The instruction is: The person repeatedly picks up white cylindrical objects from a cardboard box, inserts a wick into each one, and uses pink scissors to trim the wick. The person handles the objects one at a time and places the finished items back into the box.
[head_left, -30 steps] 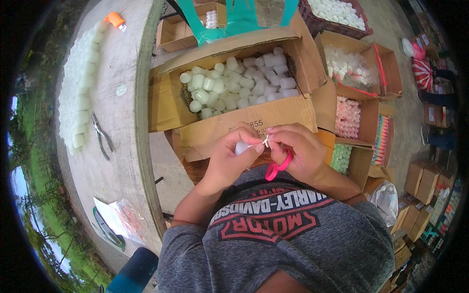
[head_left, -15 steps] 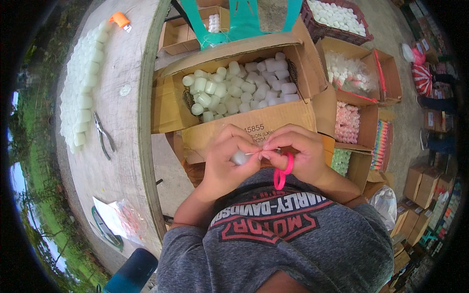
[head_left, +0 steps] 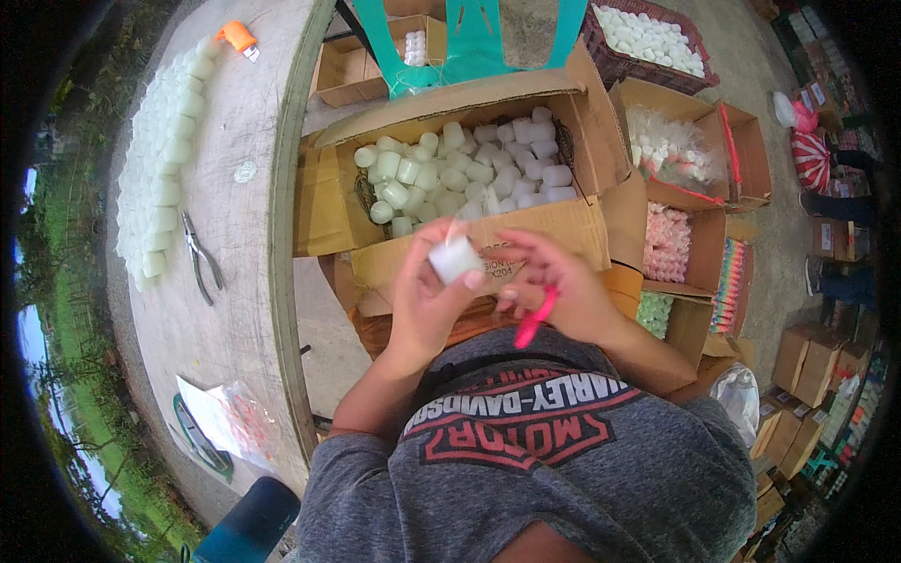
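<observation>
My left hand [head_left: 422,296] holds a short white votive candle [head_left: 454,259] between thumb and fingers, above the near flap of a cardboard box [head_left: 413,251]. Just to its right is my right hand [head_left: 563,296], its fingers apart and somewhat blurred, with nothing visible pinched in them. A bright pink band [head_left: 537,321] hangs looped at the right hand's fingers; exactly which finger it goes round is not clear. Inside the box lies a loose heap of similar white candles [head_left: 455,178].
To the left, a table [head_left: 249,253] bears rows of white candles [head_left: 160,178], pliers [head_left: 199,258], an orange-handled tool [head_left: 236,38] and a plastic bag [head_left: 235,418]. A green chair [head_left: 469,42] stands beyond the box. Rightward are a filled crate [head_left: 648,42] and cartons [head_left: 690,178].
Both hands were pinching a thin strand at the candle together. Now they have parted; the left has raised and turned the candle, and the right hand's fingers have spread.
</observation>
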The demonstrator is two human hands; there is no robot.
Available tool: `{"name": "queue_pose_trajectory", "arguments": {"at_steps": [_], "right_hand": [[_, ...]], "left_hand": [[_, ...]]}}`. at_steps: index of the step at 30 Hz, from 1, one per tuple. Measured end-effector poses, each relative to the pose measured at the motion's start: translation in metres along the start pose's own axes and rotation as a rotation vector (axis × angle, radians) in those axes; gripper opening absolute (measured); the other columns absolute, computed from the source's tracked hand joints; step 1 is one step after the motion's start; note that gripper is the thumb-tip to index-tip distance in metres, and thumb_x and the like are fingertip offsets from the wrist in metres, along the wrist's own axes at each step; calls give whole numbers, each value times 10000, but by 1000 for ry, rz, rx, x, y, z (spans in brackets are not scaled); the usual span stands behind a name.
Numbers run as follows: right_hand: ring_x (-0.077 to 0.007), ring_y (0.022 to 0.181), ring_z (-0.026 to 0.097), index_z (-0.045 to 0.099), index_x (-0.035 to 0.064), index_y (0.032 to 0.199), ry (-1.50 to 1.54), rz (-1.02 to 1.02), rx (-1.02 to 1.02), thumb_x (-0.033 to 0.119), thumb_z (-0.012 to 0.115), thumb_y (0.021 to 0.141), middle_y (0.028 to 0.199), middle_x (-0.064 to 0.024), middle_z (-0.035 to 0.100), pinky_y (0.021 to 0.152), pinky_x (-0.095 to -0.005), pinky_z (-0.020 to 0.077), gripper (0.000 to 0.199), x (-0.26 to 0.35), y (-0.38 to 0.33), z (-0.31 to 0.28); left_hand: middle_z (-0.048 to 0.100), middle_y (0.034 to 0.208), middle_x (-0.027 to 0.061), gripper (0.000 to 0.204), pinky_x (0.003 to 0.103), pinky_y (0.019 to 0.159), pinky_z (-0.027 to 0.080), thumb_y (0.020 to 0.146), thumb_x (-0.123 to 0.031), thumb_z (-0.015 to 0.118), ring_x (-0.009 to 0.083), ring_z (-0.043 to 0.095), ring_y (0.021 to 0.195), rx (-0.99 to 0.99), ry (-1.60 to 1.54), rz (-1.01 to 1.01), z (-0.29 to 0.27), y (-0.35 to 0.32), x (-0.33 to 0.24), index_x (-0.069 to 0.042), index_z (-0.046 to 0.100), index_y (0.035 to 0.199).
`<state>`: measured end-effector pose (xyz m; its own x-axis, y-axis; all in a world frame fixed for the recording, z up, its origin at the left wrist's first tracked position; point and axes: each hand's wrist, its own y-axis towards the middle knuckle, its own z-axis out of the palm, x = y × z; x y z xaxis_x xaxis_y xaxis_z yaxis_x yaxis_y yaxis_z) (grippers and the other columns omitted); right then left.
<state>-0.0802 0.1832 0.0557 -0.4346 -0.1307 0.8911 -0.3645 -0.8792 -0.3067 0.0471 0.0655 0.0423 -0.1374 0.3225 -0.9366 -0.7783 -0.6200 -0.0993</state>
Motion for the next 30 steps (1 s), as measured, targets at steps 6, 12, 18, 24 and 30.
{"name": "queue_pose_trajectory", "arguments": {"at_steps": [6, 12, 18, 24, 30], "right_hand": [[-167, 689, 612, 617, 35, 986, -488, 15, 466, 5, 507, 848, 795, -87, 627, 650, -321, 510, 179, -10, -2, 0], [-281, 746, 622, 611, 43, 986, -973, -422, -5, -47, 538, 751, 869, -122, 630, 645, -360, 495, 262, 16, 1, -36], [-272, 727, 603, 595, 36, 1041, -1030, -417, -77, 14, 581, 784, 826, -121, 601, 638, -356, 478, 259, 7, 14, -53], [-160, 723, 634, 469, 80, 1270, -59, 110, 393, 214, 681, 829, 821, -90, 621, 604, -296, 489, 507, 20, 16, -78], [-156, 722, 624, 237, 88, 1420, 381, 295, 532, 193, 759, 774, 806, -102, 619, 655, -272, 500, 837, 14, -2, -34]], "left_hand": [[367, 1337, 114, 646, 307, 878, 480, 857, 38, 534, 194, 522, 1073, -205, 226, 36, -9, 19, 3, -17, 221, 1419], [499, 1092, 82, 193, 306, 777, 488, 943, -125, 461, 176, 541, 950, 257, 918, 191, -42, 27, 14, -1, 524, 1076], [537, 873, 63, 142, 259, 740, 448, 885, -64, 461, 129, 535, 829, 368, 153, -150, -27, 17, 10, -31, 547, 994], [563, 926, 83, 356, 304, 681, 457, 816, -132, 460, 165, 529, 800, -107, -40, -94, -20, 21, -1, -28, 504, 1153], [589, 1092, 133, 399, 273, 643, 442, 847, -181, 515, 150, 547, 792, 17, -343, -140, -32, 19, 0, 13, 526, 1195]]}}
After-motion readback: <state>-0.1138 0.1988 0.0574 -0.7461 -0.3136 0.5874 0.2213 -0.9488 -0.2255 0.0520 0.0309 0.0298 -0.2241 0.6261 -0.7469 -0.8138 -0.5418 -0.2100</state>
